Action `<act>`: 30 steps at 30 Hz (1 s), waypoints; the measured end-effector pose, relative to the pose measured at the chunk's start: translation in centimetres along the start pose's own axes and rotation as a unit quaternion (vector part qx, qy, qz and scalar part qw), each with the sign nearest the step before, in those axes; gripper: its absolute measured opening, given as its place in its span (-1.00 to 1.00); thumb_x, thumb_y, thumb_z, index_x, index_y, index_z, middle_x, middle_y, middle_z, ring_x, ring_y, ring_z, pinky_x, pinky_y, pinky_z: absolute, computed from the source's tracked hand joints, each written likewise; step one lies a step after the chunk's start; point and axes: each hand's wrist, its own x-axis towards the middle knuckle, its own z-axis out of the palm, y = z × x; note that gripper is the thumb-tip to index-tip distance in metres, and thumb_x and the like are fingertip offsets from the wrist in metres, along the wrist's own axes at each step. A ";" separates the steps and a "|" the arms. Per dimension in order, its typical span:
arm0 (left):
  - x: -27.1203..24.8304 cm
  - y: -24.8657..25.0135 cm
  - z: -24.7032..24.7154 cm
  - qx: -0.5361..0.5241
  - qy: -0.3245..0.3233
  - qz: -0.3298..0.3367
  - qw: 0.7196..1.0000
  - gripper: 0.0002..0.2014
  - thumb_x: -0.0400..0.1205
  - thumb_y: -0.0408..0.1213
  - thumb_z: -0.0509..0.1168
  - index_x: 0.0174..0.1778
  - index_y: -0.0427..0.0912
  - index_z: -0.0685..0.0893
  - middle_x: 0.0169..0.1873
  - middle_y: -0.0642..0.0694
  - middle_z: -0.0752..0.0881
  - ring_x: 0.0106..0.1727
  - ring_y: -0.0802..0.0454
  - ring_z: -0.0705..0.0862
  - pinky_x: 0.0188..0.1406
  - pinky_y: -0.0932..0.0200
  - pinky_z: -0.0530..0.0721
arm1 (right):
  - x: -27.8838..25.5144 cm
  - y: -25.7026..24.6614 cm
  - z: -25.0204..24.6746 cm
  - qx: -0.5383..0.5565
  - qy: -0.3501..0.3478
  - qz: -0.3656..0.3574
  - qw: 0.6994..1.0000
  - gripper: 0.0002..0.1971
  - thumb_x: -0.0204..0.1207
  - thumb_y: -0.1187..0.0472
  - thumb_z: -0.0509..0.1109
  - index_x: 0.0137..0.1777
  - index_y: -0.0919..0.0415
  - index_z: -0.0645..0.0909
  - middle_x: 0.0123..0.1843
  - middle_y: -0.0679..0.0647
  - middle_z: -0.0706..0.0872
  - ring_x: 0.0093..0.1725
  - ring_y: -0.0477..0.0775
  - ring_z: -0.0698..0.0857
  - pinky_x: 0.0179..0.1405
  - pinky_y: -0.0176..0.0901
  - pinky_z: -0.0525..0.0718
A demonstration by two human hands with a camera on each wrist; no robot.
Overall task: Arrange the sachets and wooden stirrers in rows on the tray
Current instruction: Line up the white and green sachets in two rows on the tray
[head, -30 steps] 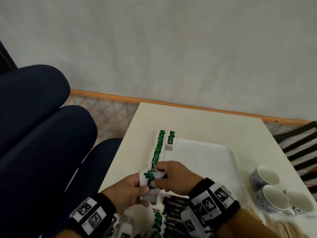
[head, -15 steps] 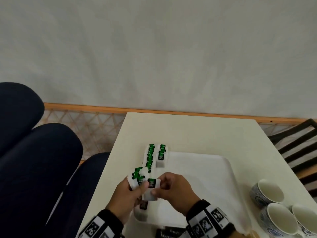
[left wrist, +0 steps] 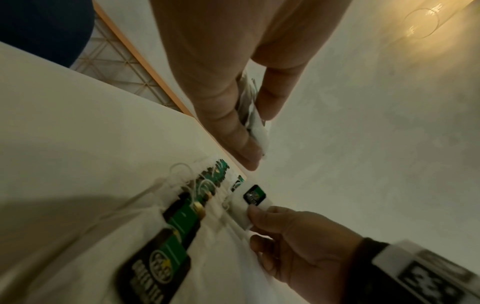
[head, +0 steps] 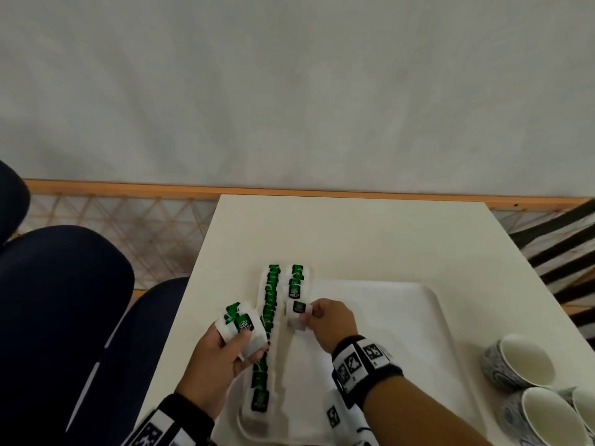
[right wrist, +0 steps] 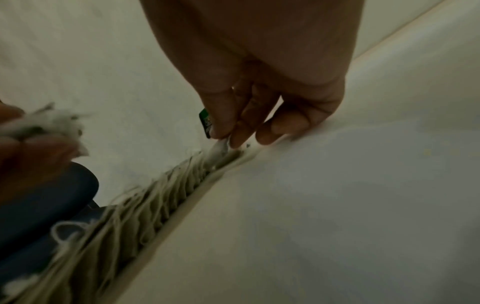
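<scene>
A white tray (head: pixel 418 317) lies on the cream table. Along its left edge runs a long row of green tea sachets (head: pixel 269 304), with a short second row (head: pixel 295 284) beside it at the far end. My right hand (head: pixel 325 320) pinches a single green tea sachet (head: pixel 298 310) just below that short row; the same sachet (left wrist: pixel 253 198) shows in the left wrist view and its green edge (right wrist: pixel 205 121) in the right wrist view. My left hand (head: pixel 222 352) grips a small stack of sachets (head: pixel 241 323) over the tray's left edge.
Three blue-patterned cups (head: pixel 515 362) stand on the table right of the tray. A dark chair (head: pixel 64 300) is close on the left, a slatted chair (head: pixel 566 252) on the right. The tray's middle and right part is bare white.
My right hand has taken one sachet from the stack in my left hand and carried it away to the end of the short second row. The head view has also shifted.
</scene>
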 end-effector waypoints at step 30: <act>0.0 -0.1 -0.6 0.099 -0.042 0.024 0.994 -0.66 0.57 -0.58 0.33 0.17 -0.11 0.67 0.01 -0.11 0.83 0.04 -0.09 0.80 -0.09 0.05 0.76 | -2.8 -2.6 -0.1 0.201 -0.139 -0.086 0.966 -0.61 0.46 -0.22 0.43 -0.16 0.15 0.64 -0.28 -0.04 0.72 -0.29 -0.10 0.64 -0.19 -0.26 0.59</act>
